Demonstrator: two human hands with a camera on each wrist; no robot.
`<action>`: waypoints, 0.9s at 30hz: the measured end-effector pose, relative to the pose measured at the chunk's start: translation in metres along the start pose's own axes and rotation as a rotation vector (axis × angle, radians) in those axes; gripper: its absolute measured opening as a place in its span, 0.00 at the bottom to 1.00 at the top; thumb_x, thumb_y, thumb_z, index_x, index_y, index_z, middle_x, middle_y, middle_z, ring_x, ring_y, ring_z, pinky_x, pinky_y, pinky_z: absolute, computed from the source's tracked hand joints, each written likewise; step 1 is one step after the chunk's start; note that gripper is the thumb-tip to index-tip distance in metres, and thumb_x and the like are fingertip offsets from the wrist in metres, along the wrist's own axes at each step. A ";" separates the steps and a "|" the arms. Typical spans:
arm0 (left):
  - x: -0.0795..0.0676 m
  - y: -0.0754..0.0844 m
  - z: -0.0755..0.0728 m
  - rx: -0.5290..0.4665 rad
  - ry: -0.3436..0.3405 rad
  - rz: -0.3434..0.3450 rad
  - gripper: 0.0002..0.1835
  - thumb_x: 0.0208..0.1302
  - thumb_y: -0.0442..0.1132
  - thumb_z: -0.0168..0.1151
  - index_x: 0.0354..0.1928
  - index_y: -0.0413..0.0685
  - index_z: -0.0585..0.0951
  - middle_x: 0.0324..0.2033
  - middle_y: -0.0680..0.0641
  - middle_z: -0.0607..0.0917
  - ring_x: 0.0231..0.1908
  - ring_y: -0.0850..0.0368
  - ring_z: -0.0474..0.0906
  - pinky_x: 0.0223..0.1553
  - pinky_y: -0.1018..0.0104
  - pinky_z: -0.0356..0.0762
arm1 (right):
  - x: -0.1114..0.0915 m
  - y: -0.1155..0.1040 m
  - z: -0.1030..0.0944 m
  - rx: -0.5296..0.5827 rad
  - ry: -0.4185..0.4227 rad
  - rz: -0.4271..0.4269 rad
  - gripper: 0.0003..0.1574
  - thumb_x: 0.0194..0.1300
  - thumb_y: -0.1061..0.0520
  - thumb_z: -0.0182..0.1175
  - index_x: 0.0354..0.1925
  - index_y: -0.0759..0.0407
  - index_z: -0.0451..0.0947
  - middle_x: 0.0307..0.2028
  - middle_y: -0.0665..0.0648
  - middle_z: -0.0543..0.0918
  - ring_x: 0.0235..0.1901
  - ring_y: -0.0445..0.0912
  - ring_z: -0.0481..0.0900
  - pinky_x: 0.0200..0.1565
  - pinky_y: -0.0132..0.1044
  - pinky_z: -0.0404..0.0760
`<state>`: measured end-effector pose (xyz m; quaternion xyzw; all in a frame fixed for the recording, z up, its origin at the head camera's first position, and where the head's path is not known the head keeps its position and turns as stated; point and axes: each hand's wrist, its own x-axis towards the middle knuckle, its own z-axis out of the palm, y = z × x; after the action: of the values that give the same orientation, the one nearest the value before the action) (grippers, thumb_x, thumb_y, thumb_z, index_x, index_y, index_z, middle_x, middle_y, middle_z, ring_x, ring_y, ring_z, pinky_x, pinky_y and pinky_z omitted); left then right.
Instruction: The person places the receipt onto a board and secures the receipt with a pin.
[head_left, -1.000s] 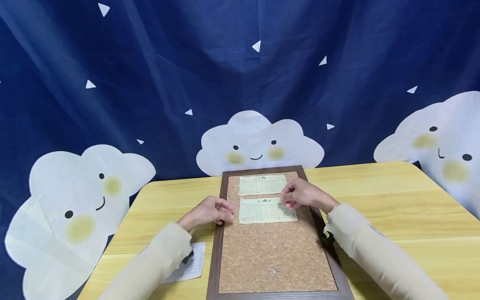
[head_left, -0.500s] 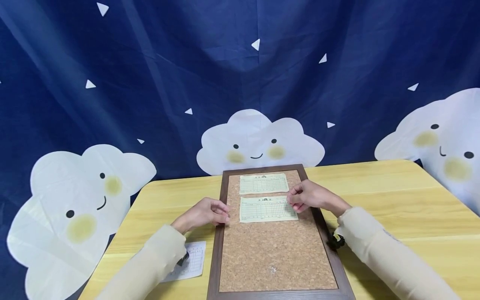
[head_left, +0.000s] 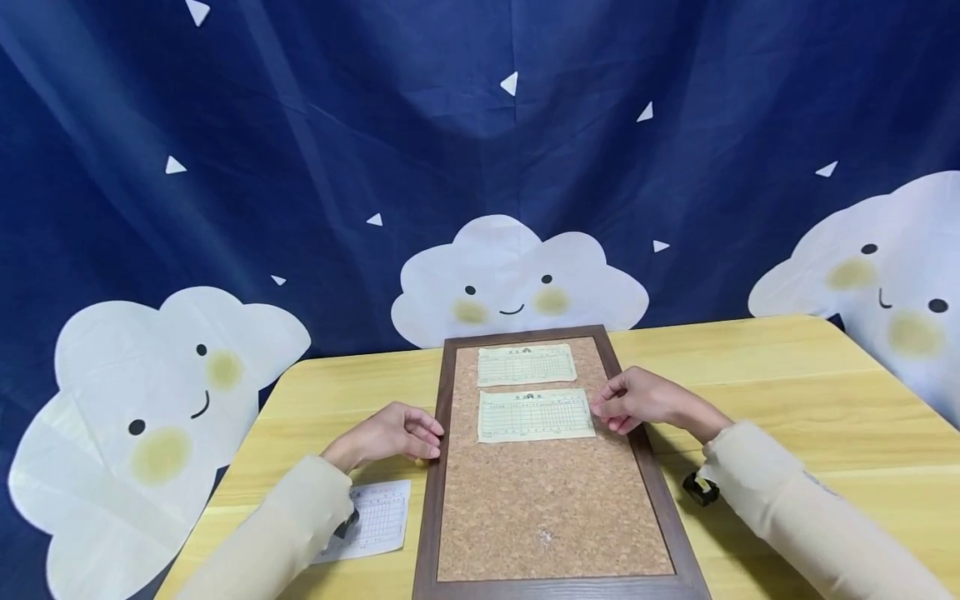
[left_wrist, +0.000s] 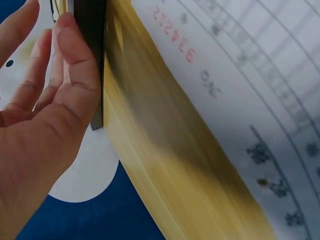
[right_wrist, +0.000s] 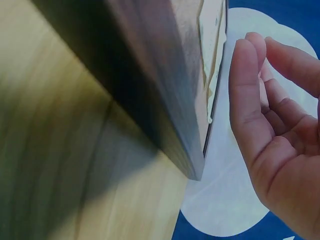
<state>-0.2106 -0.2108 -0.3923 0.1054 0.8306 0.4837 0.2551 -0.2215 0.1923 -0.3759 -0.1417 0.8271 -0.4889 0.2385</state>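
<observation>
A cork board (head_left: 555,508) in a dark wooden frame lies on the table. Two pale green printed slips are on its far half: an upper slip (head_left: 525,365) and a lower slip (head_left: 537,415), one below the other. My left hand (head_left: 393,433) is by the frame's left side, fingers loosely bent; no object shows in it in the left wrist view. Beside the lower slip's right edge is my right hand (head_left: 641,400), over the frame's right side. In the right wrist view, its thumb and fingertips (right_wrist: 245,55) are close together and apart from the slips, with nothing visible between them.
A white printed form (head_left: 375,517) lies on the wooden table (head_left: 795,392) left of the board, partly hidden by the left sleeve. Behind the table hangs a blue curtain (head_left: 450,125) with smiling clouds. A pale mark (head_left: 545,537) shows on the lower cork.
My right hand has drawn back to the right, off the lower slip. My left hand has moved left from over the cork to the frame's edge. Both slips stay on the board.
</observation>
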 end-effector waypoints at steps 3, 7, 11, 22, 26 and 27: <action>-0.004 -0.001 -0.003 0.013 -0.014 -0.005 0.17 0.56 0.30 0.73 0.46 0.33 0.82 0.35 0.46 0.87 0.33 0.58 0.83 0.36 0.62 0.81 | -0.003 0.004 0.000 0.005 -0.007 0.003 0.11 0.68 0.65 0.61 0.41 0.75 0.80 0.26 0.55 0.81 0.26 0.43 0.80 0.33 0.40 0.85; -0.008 -0.004 -0.007 -0.005 -0.042 -0.011 0.16 0.54 0.28 0.74 0.45 0.32 0.82 0.34 0.46 0.87 0.33 0.57 0.83 0.37 0.63 0.83 | -0.006 0.010 -0.001 0.002 -0.011 0.007 0.10 0.68 0.64 0.61 0.41 0.75 0.80 0.25 0.55 0.81 0.26 0.43 0.80 0.33 0.40 0.85; -0.012 -0.006 -0.011 -0.015 -0.084 -0.005 0.15 0.53 0.24 0.73 0.44 0.31 0.82 0.34 0.44 0.87 0.34 0.56 0.84 0.41 0.64 0.83 | -0.012 0.018 -0.006 -0.022 0.001 0.016 0.10 0.68 0.64 0.61 0.40 0.74 0.80 0.25 0.54 0.81 0.26 0.43 0.80 0.33 0.40 0.85; -0.019 -0.014 -0.014 0.052 -0.120 0.012 0.15 0.53 0.24 0.73 0.44 0.31 0.83 0.36 0.42 0.87 0.37 0.54 0.85 0.44 0.65 0.81 | -0.026 0.029 -0.011 0.005 -0.004 0.038 0.08 0.68 0.66 0.61 0.39 0.73 0.80 0.26 0.53 0.81 0.26 0.44 0.79 0.31 0.39 0.84; -0.021 -0.017 -0.017 0.054 -0.112 0.013 0.15 0.52 0.24 0.73 0.43 0.30 0.83 0.36 0.42 0.87 0.37 0.54 0.85 0.44 0.65 0.81 | -0.031 0.035 -0.011 0.013 -0.004 0.038 0.06 0.66 0.66 0.61 0.37 0.72 0.80 0.26 0.53 0.80 0.26 0.43 0.78 0.30 0.37 0.83; -0.022 -0.018 -0.018 0.058 -0.108 0.012 0.15 0.52 0.24 0.73 0.43 0.31 0.83 0.36 0.42 0.87 0.37 0.54 0.84 0.44 0.65 0.81 | -0.032 0.036 -0.010 0.016 -0.002 0.039 0.06 0.66 0.66 0.61 0.37 0.72 0.80 0.26 0.53 0.80 0.26 0.43 0.78 0.30 0.37 0.83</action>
<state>-0.1998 -0.2427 -0.3934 0.1437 0.8286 0.4544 0.2936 -0.1998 0.2327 -0.3952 -0.1243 0.8253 -0.4909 0.2499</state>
